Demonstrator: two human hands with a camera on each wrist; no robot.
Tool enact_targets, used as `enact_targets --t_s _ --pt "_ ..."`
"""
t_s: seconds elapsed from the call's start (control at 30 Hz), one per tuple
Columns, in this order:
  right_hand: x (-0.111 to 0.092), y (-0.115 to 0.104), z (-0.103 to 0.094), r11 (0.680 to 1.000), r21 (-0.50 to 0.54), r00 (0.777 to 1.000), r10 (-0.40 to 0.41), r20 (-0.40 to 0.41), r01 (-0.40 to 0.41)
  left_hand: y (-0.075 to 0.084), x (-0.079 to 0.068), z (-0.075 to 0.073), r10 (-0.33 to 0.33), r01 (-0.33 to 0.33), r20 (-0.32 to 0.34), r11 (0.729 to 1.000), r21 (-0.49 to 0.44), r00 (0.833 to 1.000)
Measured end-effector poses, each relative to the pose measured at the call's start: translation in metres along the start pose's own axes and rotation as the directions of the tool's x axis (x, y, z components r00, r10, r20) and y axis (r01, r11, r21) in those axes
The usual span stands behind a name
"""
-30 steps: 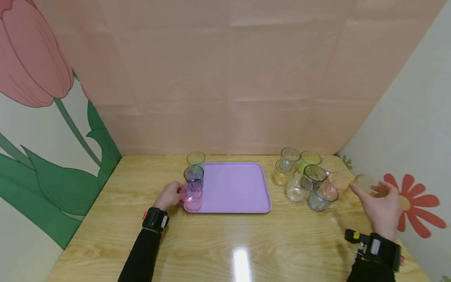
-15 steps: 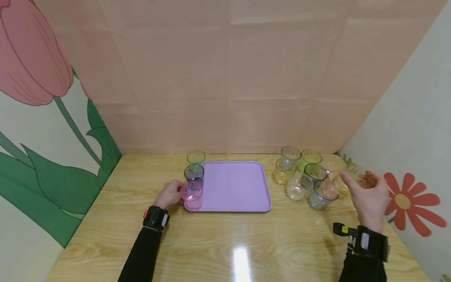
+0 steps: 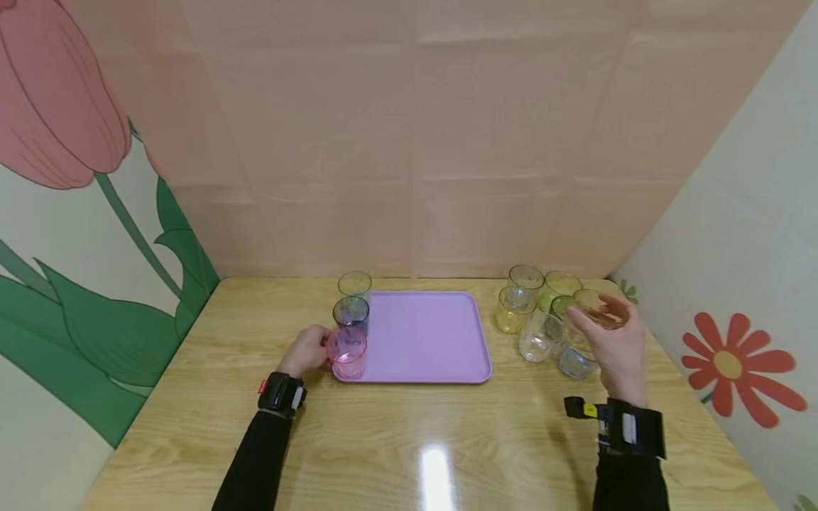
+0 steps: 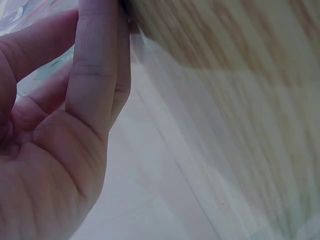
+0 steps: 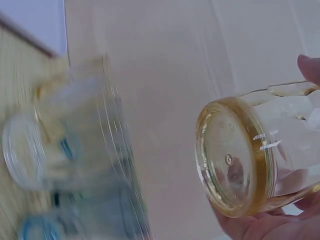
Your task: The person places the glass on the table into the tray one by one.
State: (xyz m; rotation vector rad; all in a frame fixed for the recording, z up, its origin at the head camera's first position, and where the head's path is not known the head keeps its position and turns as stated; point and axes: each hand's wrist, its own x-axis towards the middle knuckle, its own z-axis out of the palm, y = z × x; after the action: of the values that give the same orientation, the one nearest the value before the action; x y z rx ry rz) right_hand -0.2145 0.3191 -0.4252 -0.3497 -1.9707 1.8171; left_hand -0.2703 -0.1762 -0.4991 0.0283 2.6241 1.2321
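Note:
In the head view, my left hand [image 3: 307, 352] holds a pink glass [image 3: 347, 353] from its left side, at the near left corner of a lilac tray [image 3: 424, 341]. Only the fingers and palm fill the left wrist view, with a bit of clear glass at its upper left. My right hand [image 3: 616, 355] grips a pale amber glass [image 5: 232, 155] between thumb and fingers, raised in the air. In the head view it overlaps the right-hand cluster of glasses. The right wrist view shows its thick amber base facing the camera.
A dark grey glass [image 3: 351, 312] and a greenish glass [image 3: 355, 282] line the tray's left edge. Right of the tray stand several glasses close together, among them a yellow one [image 3: 514, 312], a clear one [image 3: 535, 344] and a bluish one [image 3: 577, 363]. A wall rises behind the wooden table [image 3: 358, 440].
My right hand has carried the amber glass leftward, from beside the right wall to over the cluster of glasses. The left hand and pink glass have stayed in place.

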Motion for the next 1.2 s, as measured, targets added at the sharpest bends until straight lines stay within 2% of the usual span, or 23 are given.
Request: enact_targets --t_s 0.23,0.43,0.77,1.2 --pt "-0.009 -0.001 0.029 0.988 0.136 0.988 -0.096 0.117 0.080 0.000 -0.002 -0.001 0.031 -0.032 -0.012 0.999 -0.029 0.999" --pt "-0.013 0.001 0.057 0.978 0.183 0.970 -0.138 0.199 0.101 0.001 -0.002 -0.001 0.041 -0.042 -0.015 0.999 -0.016 0.999" --pt "-0.021 0.012 0.108 0.994 0.061 0.924 -0.108 0.368 0.092 0.001 -0.003 -0.002 0.030 -0.030 -0.009 0.999 -0.014 1.000" --pt "-0.010 0.032 0.164 0.997 0.022 0.878 -0.078 0.471 0.077 -0.001 -0.003 0.000 0.039 -0.039 -0.018 0.999 -0.012 0.999"
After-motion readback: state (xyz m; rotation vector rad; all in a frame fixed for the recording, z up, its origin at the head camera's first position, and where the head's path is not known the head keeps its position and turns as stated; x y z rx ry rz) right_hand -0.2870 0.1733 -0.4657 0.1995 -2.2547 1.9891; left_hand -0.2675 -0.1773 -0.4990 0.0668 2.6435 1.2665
